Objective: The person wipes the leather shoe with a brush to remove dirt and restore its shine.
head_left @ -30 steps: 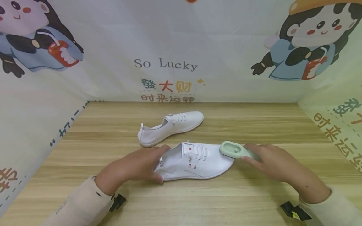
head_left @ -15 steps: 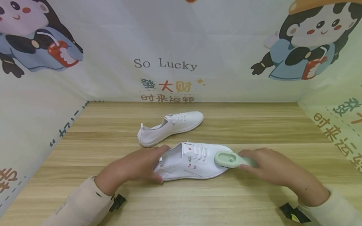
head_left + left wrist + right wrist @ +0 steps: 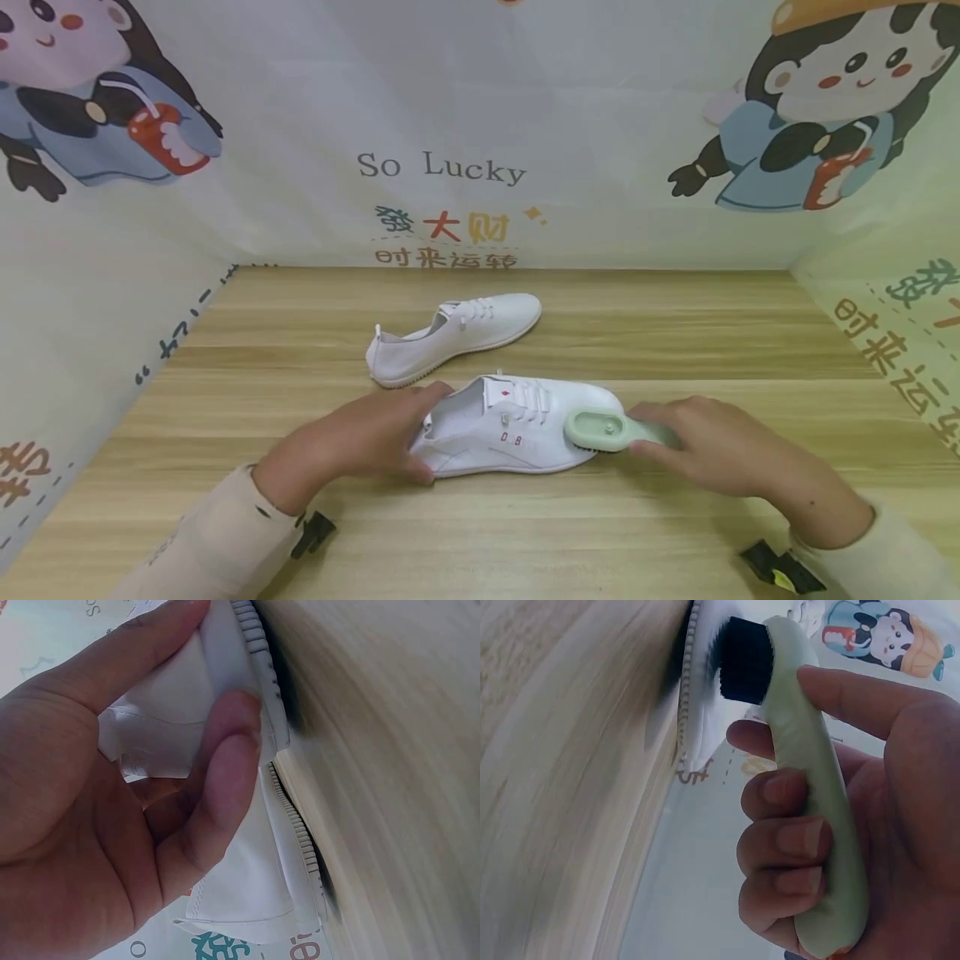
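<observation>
A white lace-up shoe with small red letters on its side lies in front of me, toe to the right. My left hand grips its heel; in the left wrist view the thumb and fingers hold the heel from both sides. My right hand holds a pale green brush by its handle. In the right wrist view its dark bristles are against the shoe's toe, and the fingers wrap the handle.
Behind the first shoe a second white shoe lies, its toe also to the right. Both rest on a wood-grain tabletop. A printed cloth with cartoon figures walls the back and sides.
My right hand has drawn the brush from the far edge of the toe nearer to me and slightly left. The left hand keeps its grip on the heel, and the shoe stays in place.
</observation>
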`<act>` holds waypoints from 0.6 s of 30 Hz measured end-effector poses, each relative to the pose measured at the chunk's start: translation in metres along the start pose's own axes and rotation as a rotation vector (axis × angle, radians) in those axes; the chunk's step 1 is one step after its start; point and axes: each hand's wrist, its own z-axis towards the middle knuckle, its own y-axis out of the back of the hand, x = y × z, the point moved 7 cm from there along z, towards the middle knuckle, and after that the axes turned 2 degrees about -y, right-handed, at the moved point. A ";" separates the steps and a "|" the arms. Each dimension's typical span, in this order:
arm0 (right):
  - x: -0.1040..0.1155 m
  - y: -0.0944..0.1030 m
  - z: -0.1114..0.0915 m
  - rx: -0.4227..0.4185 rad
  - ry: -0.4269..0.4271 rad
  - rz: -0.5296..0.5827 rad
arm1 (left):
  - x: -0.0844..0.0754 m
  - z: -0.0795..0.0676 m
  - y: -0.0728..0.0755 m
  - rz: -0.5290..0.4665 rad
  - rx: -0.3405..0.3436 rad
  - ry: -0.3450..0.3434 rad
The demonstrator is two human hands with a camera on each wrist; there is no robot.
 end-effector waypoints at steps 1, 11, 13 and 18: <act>-0.002 0.001 0.000 -0.005 -0.015 -0.001 | 0.000 0.000 0.001 0.001 0.001 0.001; -0.018 0.011 0.004 -0.121 -0.133 -0.041 | -0.001 0.001 0.002 0.003 0.006 0.006; -0.018 0.010 0.005 -0.132 -0.152 -0.036 | -0.001 0.001 0.002 0.004 0.003 0.001; -0.017 0.006 0.009 -0.139 -0.161 0.014 | -0.001 0.001 0.002 -0.004 0.002 0.002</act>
